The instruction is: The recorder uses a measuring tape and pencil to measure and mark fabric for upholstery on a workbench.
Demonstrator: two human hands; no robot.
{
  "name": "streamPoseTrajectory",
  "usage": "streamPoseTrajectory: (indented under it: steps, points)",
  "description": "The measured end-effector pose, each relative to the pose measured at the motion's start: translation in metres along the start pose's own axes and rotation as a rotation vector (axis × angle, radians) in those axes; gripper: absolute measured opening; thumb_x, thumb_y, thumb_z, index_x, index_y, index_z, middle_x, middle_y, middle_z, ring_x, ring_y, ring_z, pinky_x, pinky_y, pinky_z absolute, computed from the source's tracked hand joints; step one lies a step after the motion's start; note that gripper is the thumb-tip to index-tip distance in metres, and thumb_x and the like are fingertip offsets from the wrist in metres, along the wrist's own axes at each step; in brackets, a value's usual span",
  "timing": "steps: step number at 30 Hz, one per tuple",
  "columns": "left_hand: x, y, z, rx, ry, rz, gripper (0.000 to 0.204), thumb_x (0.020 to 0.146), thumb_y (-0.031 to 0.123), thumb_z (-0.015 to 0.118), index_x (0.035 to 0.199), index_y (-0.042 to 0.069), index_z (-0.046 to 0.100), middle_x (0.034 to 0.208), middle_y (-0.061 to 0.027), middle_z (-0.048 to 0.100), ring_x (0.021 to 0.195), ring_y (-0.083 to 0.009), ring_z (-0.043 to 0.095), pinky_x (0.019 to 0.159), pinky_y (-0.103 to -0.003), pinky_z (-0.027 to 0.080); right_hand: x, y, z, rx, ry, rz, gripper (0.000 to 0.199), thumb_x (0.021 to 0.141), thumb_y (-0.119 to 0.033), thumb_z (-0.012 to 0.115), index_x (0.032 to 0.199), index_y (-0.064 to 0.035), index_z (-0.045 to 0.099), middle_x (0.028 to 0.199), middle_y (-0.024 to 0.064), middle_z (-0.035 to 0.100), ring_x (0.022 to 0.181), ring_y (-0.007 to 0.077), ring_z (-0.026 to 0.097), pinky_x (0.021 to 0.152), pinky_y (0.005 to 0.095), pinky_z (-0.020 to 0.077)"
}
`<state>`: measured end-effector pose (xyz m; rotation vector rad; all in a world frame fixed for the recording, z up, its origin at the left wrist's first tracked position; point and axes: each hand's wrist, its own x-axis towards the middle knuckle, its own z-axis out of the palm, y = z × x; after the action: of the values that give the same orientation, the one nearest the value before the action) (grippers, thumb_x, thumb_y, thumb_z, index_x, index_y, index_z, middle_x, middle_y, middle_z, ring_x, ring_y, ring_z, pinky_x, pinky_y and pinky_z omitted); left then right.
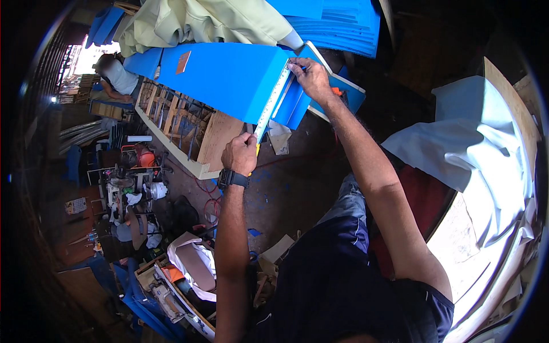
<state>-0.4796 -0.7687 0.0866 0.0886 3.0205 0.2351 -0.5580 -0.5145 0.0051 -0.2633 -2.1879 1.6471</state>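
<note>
Pretty cluttered workshop here. Up top there's a big pale green cloth [194,23] heaped over a stack of blue sheets [343,23]. Below that sits a bare wooden frame [177,123], looks like furniture without its padding yet. A person in a light shirt [117,80] is bent over at the far left near the bright doorway. Lower left has a sewing machine [123,183] with bits piled around it. Over on the right, a pale blue-white fabric [474,154] is draped across a plywood board [512,94]. The floor [286,183] is dark, with scraps lying about.
</note>
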Motion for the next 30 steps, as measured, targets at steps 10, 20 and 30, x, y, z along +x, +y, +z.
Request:
streamPoseTrajectory:
  steps: [10, 20, 30]
  points:
    - [0.0026, -0.0023, 0.0025, -0.022, 0.029, 0.014, 0.030, 0.093, 0.039, 0.059, 0.099, 0.014, 0.073, 0.076, -0.0147, 0.067, 0.074, -0.0377, 0.065, 0.063, -0.046, 0.046, 0.0008, 0.0041, 0.0028, 0.047, 0.040, -0.021, 0.030, 0.095, -0.029, 0.063, 0.117, -0.0105, 0.070, 0.107, 0.0194, 0.067, 0.094, 0.0311, 0.069, 0.086, 0.0424, 0.0549]
    - [0.0014, -0.0020, 0.0011, -0.012, 0.035, 0.029, 0.030, 0.093, 0.038, 0.059, 0.099, 0.013, 0.073, 0.077, -0.0149, 0.067, 0.073, -0.0368, 0.065, 0.063, -0.046, 0.047, -0.0003, 0.0014, 0.0009, 0.030, 0.010, 0.025, 0.031, 0.096, -0.028, 0.062, 0.120, -0.0093, 0.069, 0.111, 0.0179, 0.070, 0.095, 0.0248, 0.070, 0.087, 0.0382, 0.0552]
    - [0.0022, -0.0021, 0.0008, -0.026, 0.022, 0.024, 0.030, 0.092, 0.038, 0.059, 0.100, 0.013, 0.073, 0.076, -0.0138, 0.068, 0.073, -0.0357, 0.065, 0.063, -0.045, 0.046, -0.0005, 0.0003, 0.0006, 0.017, 0.006, 0.022, 0.031, 0.097, -0.029, 0.062, 0.120, -0.0092, 0.069, 0.110, 0.0170, 0.070, 0.094, 0.0237, 0.070, 0.087, 0.0379, 0.0554]
